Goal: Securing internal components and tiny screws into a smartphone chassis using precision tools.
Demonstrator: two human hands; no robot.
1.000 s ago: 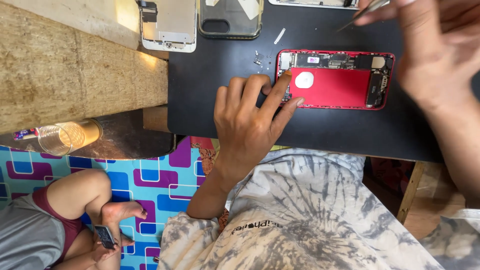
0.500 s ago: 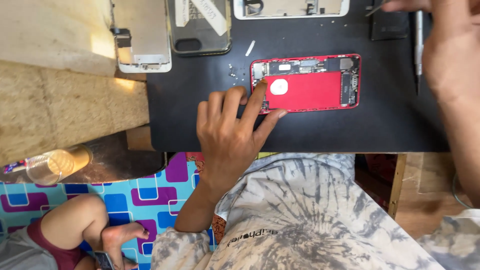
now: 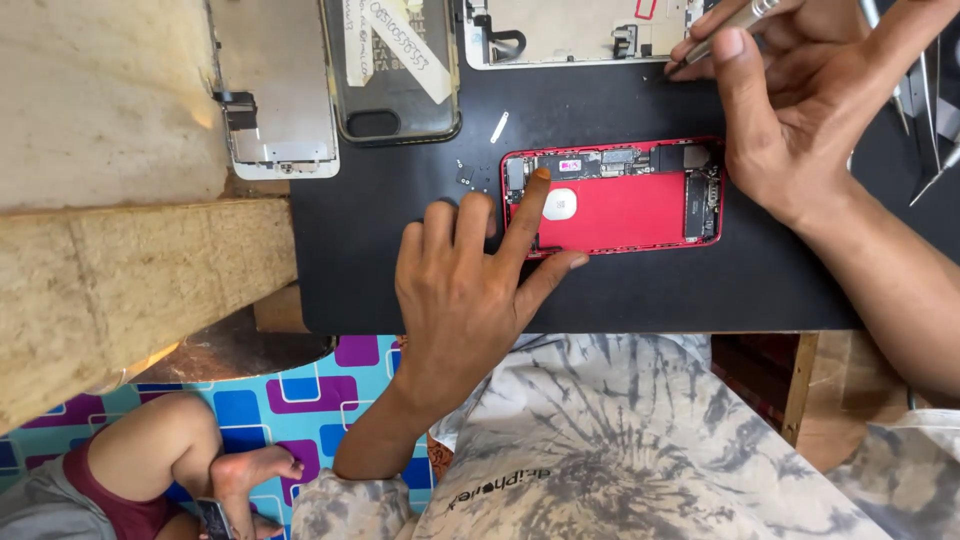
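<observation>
A small phone repair workshop: an opened red phone (image 3: 610,197), loose screens (image 3: 275,90) and tweezers (image 3: 930,110) lie on a black desk (image 3: 700,290).

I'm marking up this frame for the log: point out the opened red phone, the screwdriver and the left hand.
opened red phone (image 3: 625,212): head view, on the flat red panel inside.
screwdriver (image 3: 735,22): head view, on its metal shaft by the right hand's fingers.
left hand (image 3: 465,290): head view, on the back of the hand.
</observation>
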